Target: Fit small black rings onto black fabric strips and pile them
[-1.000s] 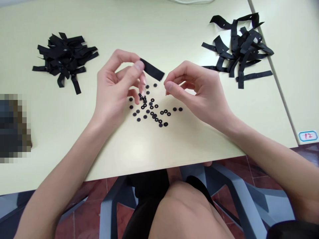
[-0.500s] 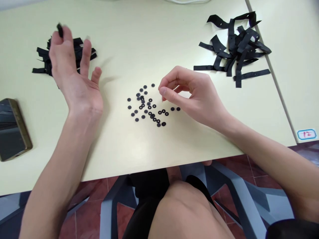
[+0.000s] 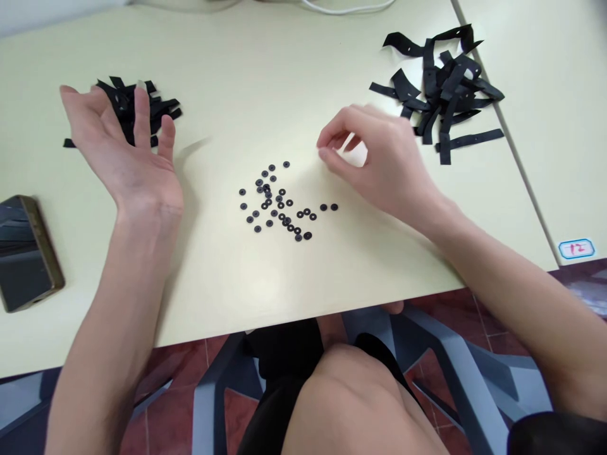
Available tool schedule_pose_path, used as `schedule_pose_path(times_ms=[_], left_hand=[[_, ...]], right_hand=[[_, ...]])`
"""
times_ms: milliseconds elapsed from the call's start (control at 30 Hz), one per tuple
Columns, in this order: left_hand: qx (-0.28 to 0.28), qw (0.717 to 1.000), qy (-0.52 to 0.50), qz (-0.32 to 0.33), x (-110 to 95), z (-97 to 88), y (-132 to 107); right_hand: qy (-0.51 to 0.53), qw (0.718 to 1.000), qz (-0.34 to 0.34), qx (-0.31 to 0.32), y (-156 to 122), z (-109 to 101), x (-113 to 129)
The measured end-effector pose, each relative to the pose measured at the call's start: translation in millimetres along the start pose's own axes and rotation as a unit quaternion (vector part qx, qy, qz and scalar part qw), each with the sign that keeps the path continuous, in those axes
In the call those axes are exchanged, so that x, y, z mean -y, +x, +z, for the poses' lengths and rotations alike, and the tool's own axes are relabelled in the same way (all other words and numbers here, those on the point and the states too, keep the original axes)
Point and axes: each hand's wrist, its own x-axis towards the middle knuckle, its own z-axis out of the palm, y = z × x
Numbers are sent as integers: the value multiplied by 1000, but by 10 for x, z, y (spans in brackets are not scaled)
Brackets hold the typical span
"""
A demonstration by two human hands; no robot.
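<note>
My left hand [image 3: 124, 151] is raised palm up with its fingers spread, empty, right in front of the left pile of black strips [image 3: 156, 107] at the table's far left. My right hand [image 3: 379, 161] hovers right of the scattered small black rings [image 3: 279, 202], its fingers curled with thumb and forefinger close together; I cannot make out anything in them. A second, looser pile of black strips [image 3: 441, 82] lies just beyond the right hand at the far right.
A dark phone [image 3: 23, 253] lies near the table's left front edge. A white cable [image 3: 346, 7] runs along the far edge. A seam and a second table [image 3: 545, 95] with a small numbered label [image 3: 576, 248] are on the right. My knee and a grey chair show below.
My left hand carried a black strip from the middle over to the left pile and opened, letting it go. My right hand drifted a little toward the right pile.
</note>
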Motion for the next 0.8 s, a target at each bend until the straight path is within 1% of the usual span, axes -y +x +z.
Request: schedule_pose_path(times_ms=[33,67,100,133,167,233,267,300,367,400,467,533,567,633,667,733,767,800], left_hand=[[-20,994,-91,-53,-3,15,5],[-41,970,-208,-121,-11,36,13],[-59,931,-311,-181,-26,61,24],[-71,898,-373,-220,-49,88,39],[-76,873,-413,-248,-82,115,58],[-84,836,-458,-289,-172,161,110],[-88,825,-468,-305,-228,178,140],[-85,819,-472,-315,-288,191,170],[-76,819,-472,-318,-412,211,226],[-73,823,-471,-309,-475,221,251],[-72,837,-461,-286,-613,241,299],[-62,854,-439,-273,-784,254,354],[-54,860,-429,-271,-888,255,387],[-60,863,-421,-273,-1119,244,459],[-54,866,-418,-269,-1239,234,494],[-58,876,-408,-250,-1454,209,556],[-60,879,-411,-235,-1542,195,578],[-49,880,-414,-229,-1614,183,594]], right_hand=[[-41,999,-25,-24,38,-88,-78],[-69,996,-40,-47,71,-198,-154],[-91,993,-52,-63,95,-323,-224],[-110,990,-59,-66,110,-456,-289],[-124,989,-60,-62,115,-587,-348],[-119,991,-46,-26,108,-806,-460],[-109,993,-40,-28,101,-882,-516],[-96,995,-35,-19,97,-931,-576],[-80,996,-35,-10,104,-962,-699],[-91,995,-32,-14,116,-953,-755],[-146,989,-16,-20,152,-908,-828],[-201,979,3,-21,189,-845,-801],[-215,977,9,-15,201,-808,-740],[-204,979,20,11,206,-719,-532],[-172,985,20,25,198,-667,-399],[-91,994,31,45,167,-549,-135],[-57,996,31,55,148,-487,-24],[-27,997,28,64,130,-427,62]])
